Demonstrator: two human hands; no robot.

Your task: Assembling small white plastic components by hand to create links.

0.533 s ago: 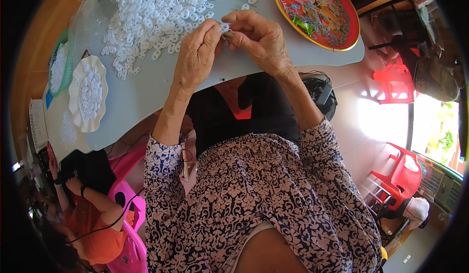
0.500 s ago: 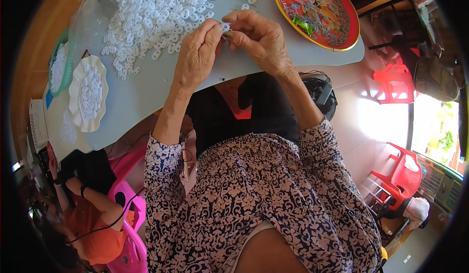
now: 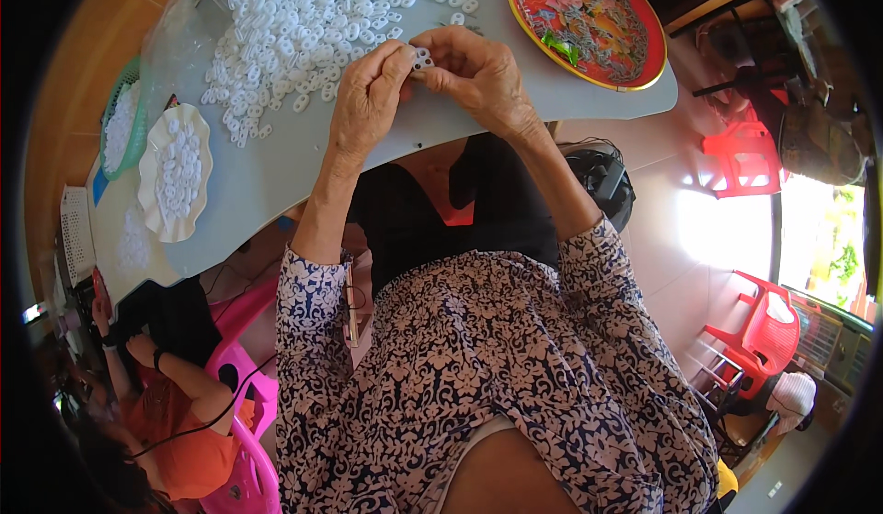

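Observation:
Close together above the table's near edge, my two hands meet at a small white oval plastic piece with two holes [image 3: 421, 58]. My left hand [image 3: 371, 100] is closed, thumb and bent fingers pinching the piece from the left. From the other side my right hand [image 3: 483, 80] grips it between thumb and curled forefinger. Its remaining fingers are partly hidden. Beyond the hands spreads a big loose heap of similar white oval pieces [image 3: 294, 27]. To the right lies a round red tray with a gold rim [image 3: 655, 52], holding many small grey metal-looking bits and a green item [image 3: 561, 47].
At the left stand a cream scalloped dish of white pieces [image 3: 149, 178] and a green basket [image 3: 138, 132]. The grey table [image 3: 276, 169] curves around me. A person in orange [image 3: 189, 440] sits lower left by a pink chair [image 3: 262, 463]. Red chairs [image 3: 765, 335] stand at right.
The white piece now shows more plainly between my fingertips, its holes facing up. My right hand has shifted slightly left and down. The table appears slightly shifted as my view moves.

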